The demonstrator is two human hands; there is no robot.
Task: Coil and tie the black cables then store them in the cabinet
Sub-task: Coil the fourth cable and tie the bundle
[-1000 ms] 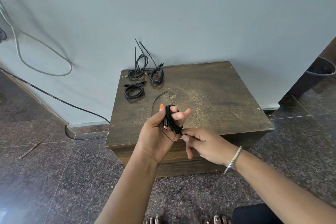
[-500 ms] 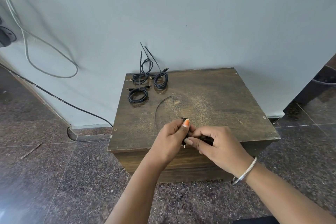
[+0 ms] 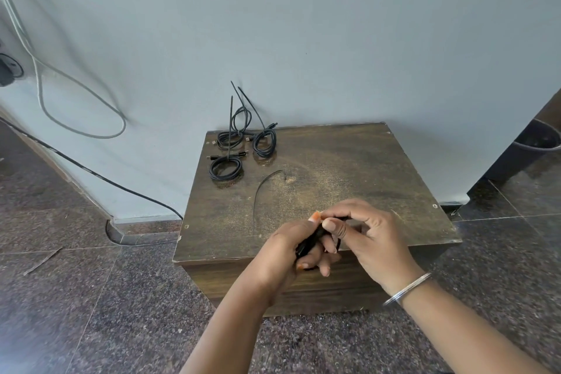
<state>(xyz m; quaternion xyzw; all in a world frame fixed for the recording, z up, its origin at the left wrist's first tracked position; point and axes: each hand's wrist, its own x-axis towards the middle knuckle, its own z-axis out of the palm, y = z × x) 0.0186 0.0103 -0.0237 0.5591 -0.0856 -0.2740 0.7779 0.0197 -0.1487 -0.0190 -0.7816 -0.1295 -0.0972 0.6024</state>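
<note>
Both hands meet over the cabinet's (image 3: pixel 349 179) near edge: the left hand (image 3: pixel 283 252) is curled around a black cable (image 3: pixel 309 241) (mostly hidden inside the fist), while the right hand (image 3: pixel 368 234) pinches its upper end. Three tied coils (image 3: pixel 226 167) lie at the far-left corner.

Your widest free room is the right and middle of the bench (image 3: pixel 379 167), bare wood back to the wall (image 3: pixel 334 39). The back-left corner is blocked by three tied cable coils (image 3: pixel 226 167), their tie tails standing upright against the wall. A loose cable tie (image 3: pixel 258 191) curves across the left-centre. Both hands crowd the front edge.
</note>
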